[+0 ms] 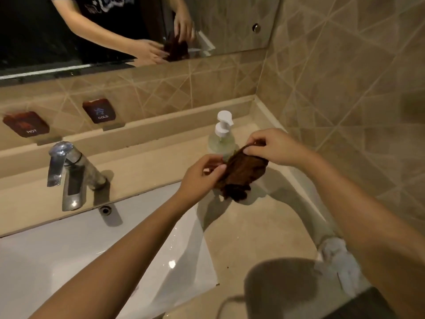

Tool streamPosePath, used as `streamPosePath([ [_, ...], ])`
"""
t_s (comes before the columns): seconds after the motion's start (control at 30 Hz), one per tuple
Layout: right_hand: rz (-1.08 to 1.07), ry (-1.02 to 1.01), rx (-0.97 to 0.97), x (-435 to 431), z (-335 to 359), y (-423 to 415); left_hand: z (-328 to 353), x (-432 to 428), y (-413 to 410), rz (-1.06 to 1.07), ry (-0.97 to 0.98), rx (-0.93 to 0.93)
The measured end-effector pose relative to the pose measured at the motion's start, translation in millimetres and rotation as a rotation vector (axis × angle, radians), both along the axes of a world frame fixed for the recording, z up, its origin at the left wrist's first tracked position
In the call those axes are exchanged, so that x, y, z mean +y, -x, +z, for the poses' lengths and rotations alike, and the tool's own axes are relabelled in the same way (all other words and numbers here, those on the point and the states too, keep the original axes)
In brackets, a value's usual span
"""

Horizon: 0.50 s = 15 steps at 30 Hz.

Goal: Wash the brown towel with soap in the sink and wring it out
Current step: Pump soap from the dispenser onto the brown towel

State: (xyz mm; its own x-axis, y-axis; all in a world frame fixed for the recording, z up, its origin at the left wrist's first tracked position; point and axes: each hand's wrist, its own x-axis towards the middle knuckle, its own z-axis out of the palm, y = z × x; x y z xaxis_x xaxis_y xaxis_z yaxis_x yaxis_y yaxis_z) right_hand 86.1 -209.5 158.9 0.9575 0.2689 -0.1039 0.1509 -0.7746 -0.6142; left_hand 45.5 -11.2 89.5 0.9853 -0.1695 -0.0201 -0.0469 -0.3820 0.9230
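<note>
Here, both hands hold the brown towel (243, 173) up over the counter (248, 231), to the right of the white sink (80, 254) and not in it. The left hand (200, 176) pinches the towel's left edge, its fingers (219, 168) curled in on the cloth; the right hand (278, 147) pinches the upper right corner, its fingers (256, 143) bent tightly round a fold. Between the two grips the cloth is stretched on a slant, higher on the right; its lower end hangs in a dark bunch close above the counter, and whether that bunch touches the stone cannot be told.

Just behind the towel stands a clear soap bottle (222, 143) with a white pump, upright, its lower part hidden by the cloth. The chrome faucet (69, 173) stands on the counter at the back of the sink, well to the left of the hands; its spout points down toward the basin.

On the tiled wall above it hang two dark plaques, one marked HOT (26, 124) and one marked COLD (99, 110). Higher still, the mirror (230, 24) shows both hands and the towel in reflection. A crumpled white cloth (335, 259) lies near the counter's right edge, beside the right forearm.
</note>
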Motion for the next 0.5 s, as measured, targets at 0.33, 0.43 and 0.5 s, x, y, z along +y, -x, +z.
streamPosePath([
  [0.33,-0.058,-0.437,-0.01,1.9,83.4,-6.3,59.5,-10.2,-31.2,-0.201,0.252,0.082],
  [0.43,-0.094,-0.548,0.019,-5.7,74.6,-11.5,74.3,-6.2,-36.8,-0.215,0.437,0.139],
  [0.5,-0.114,-0.526,0.045,-5.3,58.8,-12.3,76.4,-5.6,-38.4,-0.203,0.607,0.212],
])
